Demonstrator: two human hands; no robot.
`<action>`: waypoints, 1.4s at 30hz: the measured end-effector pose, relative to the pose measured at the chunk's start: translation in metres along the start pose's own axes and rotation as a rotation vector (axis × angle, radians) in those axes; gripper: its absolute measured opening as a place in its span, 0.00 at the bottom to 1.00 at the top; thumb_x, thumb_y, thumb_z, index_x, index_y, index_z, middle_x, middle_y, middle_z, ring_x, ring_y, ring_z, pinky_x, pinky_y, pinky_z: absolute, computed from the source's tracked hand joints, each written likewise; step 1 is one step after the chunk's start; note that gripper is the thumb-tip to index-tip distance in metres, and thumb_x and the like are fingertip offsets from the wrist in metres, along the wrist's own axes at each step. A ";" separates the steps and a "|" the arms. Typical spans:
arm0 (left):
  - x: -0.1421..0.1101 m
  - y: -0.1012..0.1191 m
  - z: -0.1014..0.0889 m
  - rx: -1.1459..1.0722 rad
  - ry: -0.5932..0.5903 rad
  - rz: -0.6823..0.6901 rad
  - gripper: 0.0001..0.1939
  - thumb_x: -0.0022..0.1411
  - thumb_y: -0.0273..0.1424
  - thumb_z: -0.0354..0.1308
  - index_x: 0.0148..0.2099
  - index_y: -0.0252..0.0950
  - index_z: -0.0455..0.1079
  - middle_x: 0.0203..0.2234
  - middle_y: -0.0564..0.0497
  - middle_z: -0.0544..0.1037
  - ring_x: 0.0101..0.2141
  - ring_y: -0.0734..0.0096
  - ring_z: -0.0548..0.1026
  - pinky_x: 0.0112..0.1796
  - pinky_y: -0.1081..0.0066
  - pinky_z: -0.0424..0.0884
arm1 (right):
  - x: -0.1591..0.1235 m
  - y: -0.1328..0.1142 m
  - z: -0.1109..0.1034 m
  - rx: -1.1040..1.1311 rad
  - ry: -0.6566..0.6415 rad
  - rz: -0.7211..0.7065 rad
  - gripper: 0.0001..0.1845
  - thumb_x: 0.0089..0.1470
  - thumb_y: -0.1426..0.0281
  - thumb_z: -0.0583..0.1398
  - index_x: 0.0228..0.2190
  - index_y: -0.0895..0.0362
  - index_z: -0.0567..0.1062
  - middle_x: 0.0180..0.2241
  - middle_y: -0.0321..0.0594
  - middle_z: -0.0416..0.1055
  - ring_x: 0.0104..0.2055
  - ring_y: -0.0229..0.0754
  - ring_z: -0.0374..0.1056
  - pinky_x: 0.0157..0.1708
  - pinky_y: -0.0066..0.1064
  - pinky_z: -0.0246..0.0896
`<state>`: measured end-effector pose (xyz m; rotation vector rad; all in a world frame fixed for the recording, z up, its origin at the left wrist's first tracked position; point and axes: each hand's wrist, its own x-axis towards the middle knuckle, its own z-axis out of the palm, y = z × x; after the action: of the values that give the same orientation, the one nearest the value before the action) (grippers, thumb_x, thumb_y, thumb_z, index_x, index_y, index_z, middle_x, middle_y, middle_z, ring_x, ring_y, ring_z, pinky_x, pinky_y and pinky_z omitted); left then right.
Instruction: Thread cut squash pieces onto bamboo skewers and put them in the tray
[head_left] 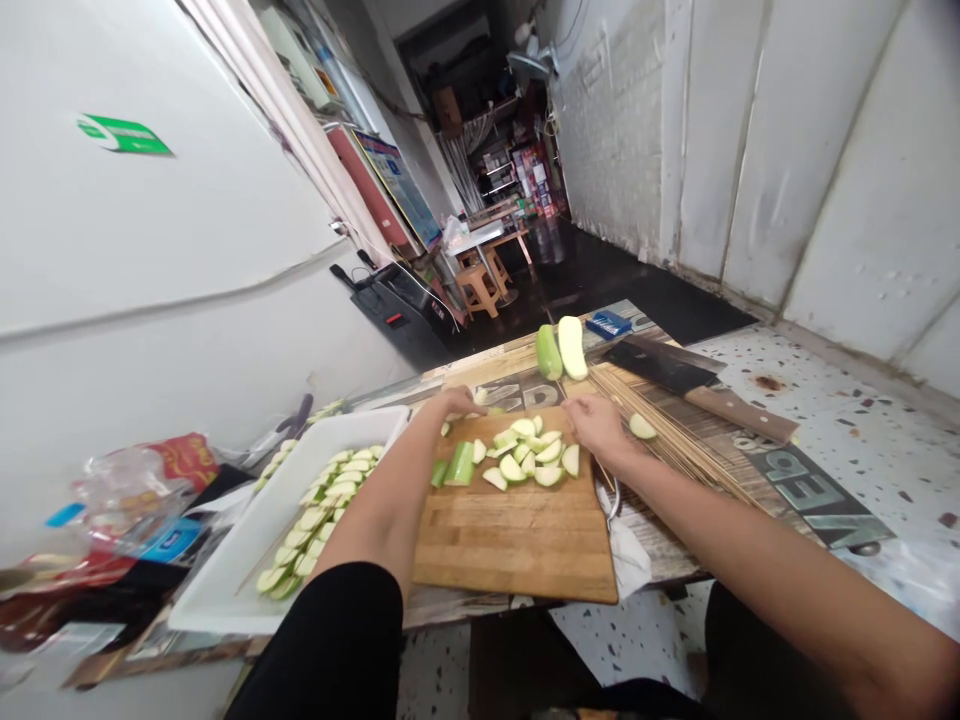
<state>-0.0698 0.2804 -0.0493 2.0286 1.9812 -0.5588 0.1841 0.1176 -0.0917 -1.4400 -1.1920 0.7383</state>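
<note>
A wooden cutting board [517, 540] lies in front of me, with pale green-skinned zucchini pieces [514, 468] scattered over its far half. A thicker cut zucchini chunk [460, 464] lies at the left among them. At the board's far left corner is my left hand [452, 402], fingers curled at the edge; its grip is partly hidden. My right hand [594, 425] is closed at the far right corner, with its fingers on the board's edge. Just beyond are two zucchini halves [561, 348], one cut side up. A single slice [642, 427] lies right of my right hand.
A white plastic tray [217, 570] at left holds rows of skewered slices [330, 510]. Bamboo skewers [675, 440] and a cleaver [697, 385] lie at right. A blue object [608, 324] sits at the table's far end. Plastic bags [135, 490] crowd the far left.
</note>
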 end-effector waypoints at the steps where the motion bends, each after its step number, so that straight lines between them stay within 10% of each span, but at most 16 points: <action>1: 0.001 0.000 0.000 -0.001 -0.010 -0.005 0.43 0.38 0.54 0.59 0.55 0.41 0.58 0.53 0.40 0.64 0.43 0.54 0.70 0.32 0.68 0.68 | 0.000 -0.001 0.000 -0.002 -0.001 -0.003 0.13 0.46 0.68 0.53 0.21 0.60 0.74 0.18 0.37 0.70 0.25 0.38 0.65 0.27 0.25 0.56; 42: -0.002 0.014 0.003 -0.094 0.050 0.112 0.35 0.39 0.36 0.63 0.52 0.46 0.61 0.51 0.44 0.63 0.39 0.59 0.70 0.24 0.74 0.69 | 0.003 0.007 0.003 -0.032 -0.015 -0.005 0.13 0.47 0.67 0.52 0.23 0.59 0.75 0.18 0.36 0.70 0.26 0.38 0.66 0.27 0.25 0.56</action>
<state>-0.0561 0.2768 -0.0524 2.0986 1.8696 -0.3870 0.1843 0.1215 -0.0984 -1.4590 -1.2233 0.7305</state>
